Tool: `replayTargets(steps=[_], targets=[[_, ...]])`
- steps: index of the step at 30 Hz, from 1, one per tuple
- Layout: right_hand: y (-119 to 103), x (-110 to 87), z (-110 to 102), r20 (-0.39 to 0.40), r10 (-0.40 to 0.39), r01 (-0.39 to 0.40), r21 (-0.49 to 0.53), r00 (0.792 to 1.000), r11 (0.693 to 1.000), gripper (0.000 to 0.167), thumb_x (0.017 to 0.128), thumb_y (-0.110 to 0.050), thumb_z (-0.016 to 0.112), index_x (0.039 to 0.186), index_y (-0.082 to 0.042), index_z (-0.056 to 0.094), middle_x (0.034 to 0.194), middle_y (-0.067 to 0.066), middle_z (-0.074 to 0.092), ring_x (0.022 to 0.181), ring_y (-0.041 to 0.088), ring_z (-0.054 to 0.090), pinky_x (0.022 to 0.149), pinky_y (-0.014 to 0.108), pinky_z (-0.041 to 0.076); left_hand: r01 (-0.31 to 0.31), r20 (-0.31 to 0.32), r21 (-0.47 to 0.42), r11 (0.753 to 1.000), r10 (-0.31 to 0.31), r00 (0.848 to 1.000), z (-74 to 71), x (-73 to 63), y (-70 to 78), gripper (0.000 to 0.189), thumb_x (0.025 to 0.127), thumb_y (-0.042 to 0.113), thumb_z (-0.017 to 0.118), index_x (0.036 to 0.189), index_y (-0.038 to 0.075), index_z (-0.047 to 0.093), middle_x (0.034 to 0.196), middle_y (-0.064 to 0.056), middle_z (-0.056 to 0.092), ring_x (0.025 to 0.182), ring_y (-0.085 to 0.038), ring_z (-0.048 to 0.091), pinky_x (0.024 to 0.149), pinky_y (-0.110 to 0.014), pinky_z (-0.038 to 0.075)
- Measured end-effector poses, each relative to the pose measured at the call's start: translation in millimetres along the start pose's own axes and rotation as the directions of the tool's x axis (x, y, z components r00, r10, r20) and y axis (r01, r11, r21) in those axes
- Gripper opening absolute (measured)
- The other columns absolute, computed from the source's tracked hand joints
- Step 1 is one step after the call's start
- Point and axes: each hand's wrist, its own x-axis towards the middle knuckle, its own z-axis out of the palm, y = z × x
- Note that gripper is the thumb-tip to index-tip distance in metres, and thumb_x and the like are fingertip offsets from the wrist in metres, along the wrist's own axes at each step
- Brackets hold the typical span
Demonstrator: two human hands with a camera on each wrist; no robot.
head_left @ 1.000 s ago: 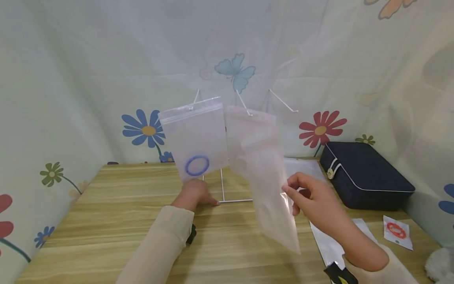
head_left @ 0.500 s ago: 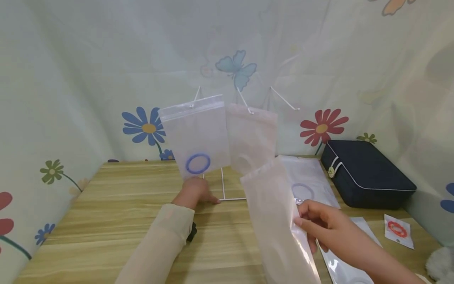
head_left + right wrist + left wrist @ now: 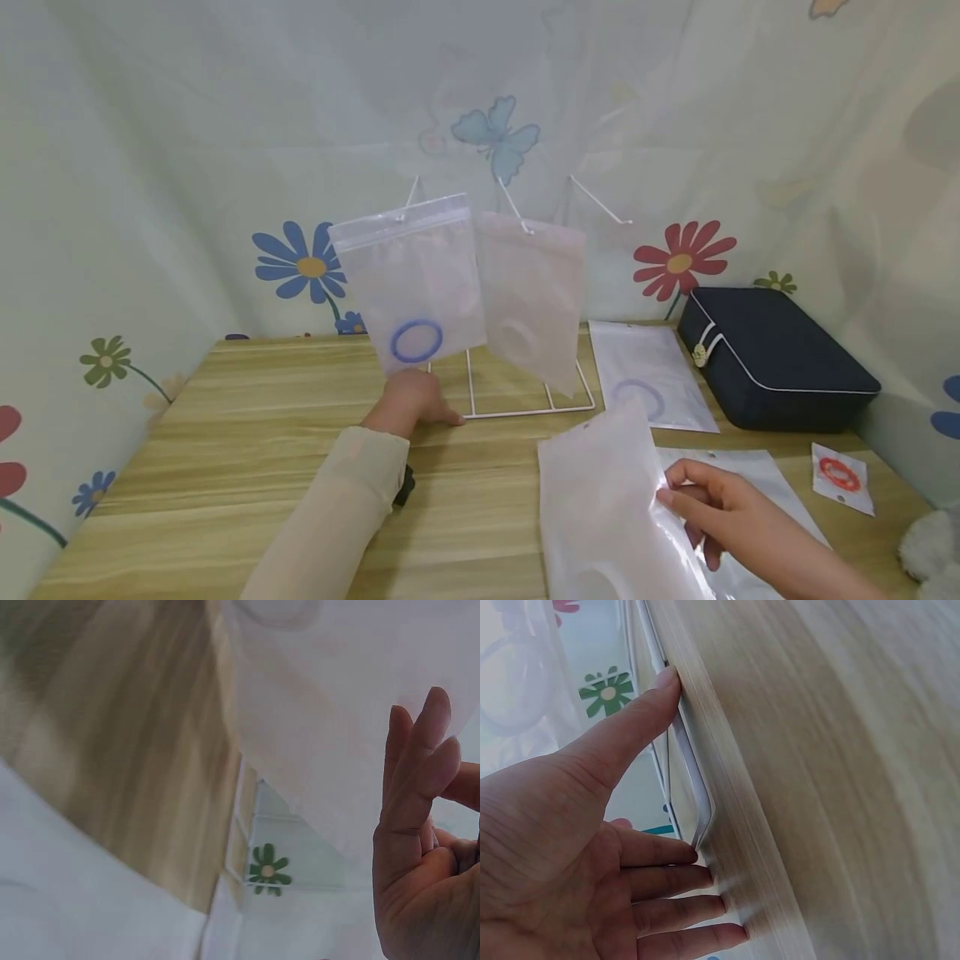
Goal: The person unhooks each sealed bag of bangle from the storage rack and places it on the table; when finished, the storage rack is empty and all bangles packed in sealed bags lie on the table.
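My left hand (image 3: 416, 400) is at the base of a white wire display rack (image 3: 525, 412). In the left wrist view its thumb lies along the base wire (image 3: 689, 757), and straight fingers reach the table. With thumb and fingers my right hand (image 3: 720, 508) pinches the right edge of a whitish plastic pouch (image 3: 600, 500); a pale ring shows faintly near its bottom. The pouch has a hang hole at its top and is tilted in front of the rack. A clear zip bag with a blue ring (image 3: 408, 275) and a pinkish-white pouch (image 3: 543, 283) hang on two hooks.
The rack's right hook (image 3: 600, 200) carries nothing. Two silvery pouches (image 3: 648, 354) lie on the table at right, one partly behind my right hand. Beyond are a dark zip case (image 3: 780, 350), a small packet with a red beaded ring (image 3: 861, 475) and a grey fluffy thing (image 3: 930, 546).
My right hand has drawn the pouch down and toward me, away from the hanging pouch it overlapped. My left hand stays at the rack base.
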Motion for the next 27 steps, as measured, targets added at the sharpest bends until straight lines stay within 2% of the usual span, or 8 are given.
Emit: replayTargets(steps=[5, 8, 11, 15, 18, 22, 25, 27], targets=[[16.2, 6.8, 1.1, -0.017, 0.095, -0.094, 0.036, 0.995, 0.995, 0.036, 0.101, -0.032, 0.059, 0.115, 0.0, 0.052, 0.087, 0.003, 0.065, 0.07, 0.021, 0.06, 0.066, 0.031, 0.056, -0.003, 0.006, -0.004, 1.0, 0.003, 1.0, -2.4, -1.8, -0.1, 0.067, 0.078, 0.062, 0.074, 0.103, 0.0, 0.069, 0.109, -0.016, 0.068, 0.098, -0.028, 0.063, 0.091, -0.041, 0.05], [23.9, 12.4, 4.6, -0.026, 0.129, -0.128, 0.039, 0.991, 0.991, 0.032, 0.102, -0.028, 0.057, 0.113, 0.001, 0.052, 0.087, 0.003, 0.065, 0.07, 0.021, 0.062, 0.068, 0.033, 0.058, 0.0, 0.004, 0.0, 1.0, 0.0, 1.0, -3.4, -2.2, -0.4, 0.067, 0.078, 0.063, 0.073, 0.102, 0.001, 0.069, 0.108, -0.015, 0.068, 0.096, -0.027, 0.063, 0.09, -0.041, 0.05], [30.9, 16.2, 7.3, 0.003, 0.143, -0.143, 0.031, 0.99, 0.989, 0.028, 0.102, -0.025, 0.057, 0.11, 0.001, 0.05, 0.083, 0.003, 0.062, 0.07, 0.02, 0.062, 0.069, 0.035, 0.059, 0.001, 0.002, 0.009, 1.0, -0.001, 1.0, -4.0, -1.4, -0.6, 0.066, 0.078, 0.064, 0.073, 0.1, 0.001, 0.069, 0.106, -0.014, 0.068, 0.095, -0.027, 0.063, 0.09, -0.041, 0.05], [38.0, 17.5, 7.3, 0.059, 0.125, -0.127, 0.025, 0.99, 0.992, 0.027, 0.102, -0.022, 0.058, 0.11, 0.003, 0.049, 0.085, 0.003, 0.062, 0.072, 0.021, 0.063, 0.073, 0.037, 0.059, 0.0, 0.005, 0.02, 1.0, 0.0, 1.0, -3.4, 0.6, -1.3, 0.066, 0.078, 0.065, 0.072, 0.098, 0.002, 0.07, 0.105, -0.013, 0.068, 0.095, -0.026, 0.063, 0.089, -0.041, 0.051], [40.8, 18.3, 7.1, 0.074, 0.106, -0.106, -0.003, 0.992, 0.994, 0.027, 0.101, -0.018, 0.057, 0.113, 0.005, 0.049, 0.088, 0.004, 0.064, 0.074, 0.022, 0.064, 0.073, 0.039, 0.059, 0.002, 0.01, 0.02, 1.0, -0.003, 1.0, -0.9, 3.2, -2.6, 0.071, 0.077, 0.066, 0.072, 0.108, 0.002, 0.07, 0.111, -0.014, 0.068, 0.1, -0.027, 0.063, 0.09, -0.04, 0.05], [41.0, 20.2, 11.0, 0.033, 0.141, -0.138, -0.091, 0.989, 0.986, 0.026, 0.1, -0.013, 0.058, 0.117, 0.004, 0.05, 0.088, 0.004, 0.062, 0.073, 0.023, 0.063, 0.071, 0.039, 0.058, 0.007, 0.017, 0.013, 1.0, -0.007, 1.0, 1.5, 5.5, -3.7, 0.079, 0.077, 0.067, 0.072, 0.121, 0.001, 0.066, 0.118, -0.015, 0.066, 0.105, -0.028, 0.062, 0.092, -0.04, 0.05], [40.1, 22.3, 15.0, -0.018, 0.186, -0.187, -0.152, 0.982, 0.971, 0.03, 0.098, -0.012, 0.06, 0.122, 0.004, 0.051, 0.088, 0.004, 0.061, 0.072, 0.023, 0.061, 0.071, 0.038, 0.058, 0.009, 0.021, 0.01, 1.0, -0.01, 1.0, 2.1, 6.2, -3.9, 0.079, 0.077, 0.067, 0.071, 0.121, 0.002, 0.066, 0.118, -0.015, 0.067, 0.105, -0.027, 0.062, 0.092, -0.04, 0.05], [40.1, 23.2, 15.6, -0.027, 0.186, -0.188, -0.175, 0.982, 0.966, 0.035, 0.097, -0.011, 0.061, 0.127, 0.005, 0.05, 0.089, 0.004, 0.06, 0.073, 0.023, 0.061, 0.07, 0.038, 0.058, 0.012, 0.022, 0.007, 1.0, -0.012, 1.0, 2.1, 6.1, -3.6, 0.079, 0.077, 0.067, 0.072, 0.119, 0.001, 0.067, 0.118, -0.015, 0.067, 0.104, -0.027, 0.062, 0.092, -0.04, 0.05]])
